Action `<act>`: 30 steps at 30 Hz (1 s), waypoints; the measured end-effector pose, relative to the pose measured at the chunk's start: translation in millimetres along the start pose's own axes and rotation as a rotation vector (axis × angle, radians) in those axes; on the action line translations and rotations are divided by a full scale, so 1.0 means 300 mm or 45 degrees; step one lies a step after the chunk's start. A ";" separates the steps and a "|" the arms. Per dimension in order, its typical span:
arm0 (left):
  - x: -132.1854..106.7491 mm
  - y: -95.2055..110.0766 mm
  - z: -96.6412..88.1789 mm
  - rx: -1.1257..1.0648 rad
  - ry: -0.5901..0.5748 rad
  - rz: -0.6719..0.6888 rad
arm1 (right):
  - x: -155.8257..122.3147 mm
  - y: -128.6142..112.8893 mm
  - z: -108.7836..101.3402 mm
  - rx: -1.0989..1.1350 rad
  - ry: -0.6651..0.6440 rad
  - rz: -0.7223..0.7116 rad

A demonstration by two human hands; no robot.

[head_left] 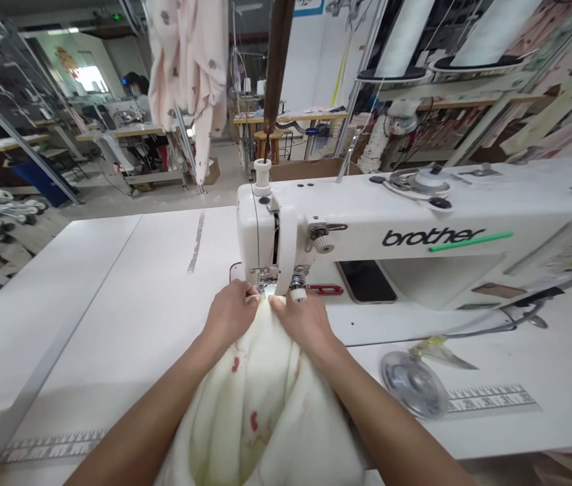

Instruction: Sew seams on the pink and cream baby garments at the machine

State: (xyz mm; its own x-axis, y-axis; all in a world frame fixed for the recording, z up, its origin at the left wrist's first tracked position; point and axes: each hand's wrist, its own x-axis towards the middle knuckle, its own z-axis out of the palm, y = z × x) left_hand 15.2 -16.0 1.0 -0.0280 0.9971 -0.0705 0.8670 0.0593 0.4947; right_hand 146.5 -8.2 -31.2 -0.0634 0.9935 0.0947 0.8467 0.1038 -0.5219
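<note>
Cream fabric (266, 405) with small red marks hangs in folds from the sewing machine (286, 223) toward me. My left hand (231, 312) pinches its edge just left of the needle area. On the other side, my right hand (305, 318) grips the same fabric, thumb on top, close under the machine head. The needle and presser foot are mostly hidden by the hands and the machine's parts. A pair of red thread snips (324, 290) lies on the machine bed, right of my right hand.
A dark phone (367, 281) rests under the machine arm. To the right on the white table (164, 324) lie a clear round container (414, 383) and a printed ruler strip (493, 398). Thread cones (405, 40) stand behind; pale pink cloth (189, 61) hangs beyond. A person sits far back.
</note>
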 end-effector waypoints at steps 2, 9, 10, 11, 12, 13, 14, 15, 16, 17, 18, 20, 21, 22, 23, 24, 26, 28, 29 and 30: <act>0.002 0.001 0.001 0.015 0.010 0.001 | -0.001 -0.001 0.002 -0.017 0.007 0.001; 0.008 -0.006 0.011 0.066 0.033 0.036 | -0.004 -0.005 0.007 -0.063 0.028 0.014; 0.009 -0.007 0.012 0.071 0.036 0.037 | -0.004 -0.004 0.007 -0.073 0.031 0.011; 0.010 -0.008 0.013 0.076 0.038 0.038 | -0.004 -0.004 0.008 -0.083 0.033 0.005; 0.010 -0.008 0.014 0.080 0.039 0.039 | -0.004 -0.003 0.009 -0.093 0.035 -0.002; 0.011 -0.009 0.015 0.085 0.040 0.042 | -0.004 -0.002 0.011 -0.103 0.039 -0.008; 0.012 -0.009 0.015 0.089 0.042 0.047 | -0.004 -0.001 0.012 -0.111 0.041 -0.014; 0.013 -0.010 0.016 0.093 0.046 0.051 | -0.004 -0.001 0.014 -0.119 0.044 -0.018; 0.014 -0.011 0.016 0.099 0.049 0.056 | -0.004 0.000 0.016 -0.126 0.048 -0.021; 0.015 -0.012 0.017 0.103 0.052 0.062 | -0.004 0.000 0.018 -0.131 0.052 -0.020; 0.016 -0.012 0.018 0.107 0.055 0.066 | -0.004 0.000 0.019 -0.136 0.056 -0.019; 0.018 -0.013 0.020 0.115 0.060 0.068 | -0.003 0.000 0.021 -0.143 0.066 -0.020; 0.019 -0.013 0.021 0.118 0.062 0.069 | -0.002 -0.001 0.022 -0.145 0.073 -0.020; 0.019 -0.013 0.021 0.121 0.066 0.067 | -0.001 -0.001 0.023 -0.147 0.079 -0.020; 0.019 -0.013 0.022 0.125 0.069 0.065 | 0.000 -0.002 0.024 -0.149 0.085 -0.019; 0.019 -0.012 0.022 0.129 0.072 0.065 | 0.001 -0.002 0.025 -0.151 0.092 -0.020; 0.019 -0.011 0.021 0.138 0.080 0.066 | 0.002 -0.002 0.028 -0.156 0.102 -0.026; 0.019 -0.009 0.021 0.147 0.087 0.066 | 0.003 -0.002 0.033 -0.159 0.115 -0.040; 0.020 -0.009 0.021 0.150 0.092 0.065 | 0.004 -0.001 0.036 -0.161 0.122 -0.047; 0.022 -0.009 0.022 0.155 0.096 0.060 | 0.004 -0.002 0.039 -0.163 0.129 -0.053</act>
State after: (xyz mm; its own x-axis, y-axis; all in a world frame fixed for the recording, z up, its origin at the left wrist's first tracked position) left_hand 16.0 -10.0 -6.3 -0.0189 0.9997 0.0180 0.9220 0.0105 0.3872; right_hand 139.8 -6.6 -40.6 -0.0517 0.9780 0.2022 0.9052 0.1314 -0.4041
